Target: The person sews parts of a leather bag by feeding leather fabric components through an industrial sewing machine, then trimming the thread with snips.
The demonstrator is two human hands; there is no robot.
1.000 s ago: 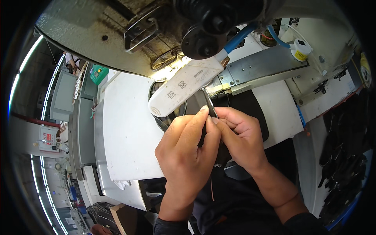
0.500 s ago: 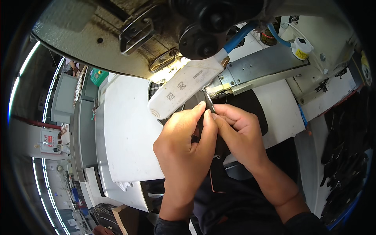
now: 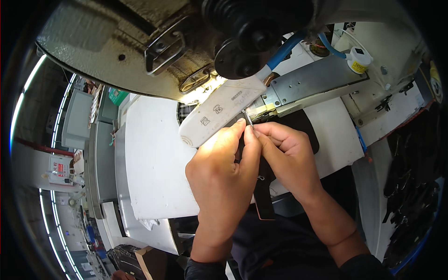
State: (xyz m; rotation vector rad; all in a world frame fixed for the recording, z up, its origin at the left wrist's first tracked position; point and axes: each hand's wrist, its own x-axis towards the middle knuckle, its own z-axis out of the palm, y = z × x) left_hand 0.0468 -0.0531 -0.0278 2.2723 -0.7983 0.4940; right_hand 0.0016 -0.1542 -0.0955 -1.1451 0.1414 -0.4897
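Left hand [image 3: 221,163] and right hand [image 3: 291,156] pinch a dark zipper strip [image 3: 248,120] at their fingertips. Its toothed edge points away from the person, tilted slightly left, toward the sewing machine's metal arm [image 3: 310,81]; the right fingertips sit nearer the teeth. Printed characters and two small drawings mark the white cover [image 3: 224,109]; a yellow label wraps the white cap [image 3: 359,60].

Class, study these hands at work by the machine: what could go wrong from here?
1. The left hand is close to the white bar, so it might bump it.
2. The toothed zipper runs to the fingertips of the right hand; a loose pinch could let it slip.
3. The dark strip hangs below the hands and may snag.
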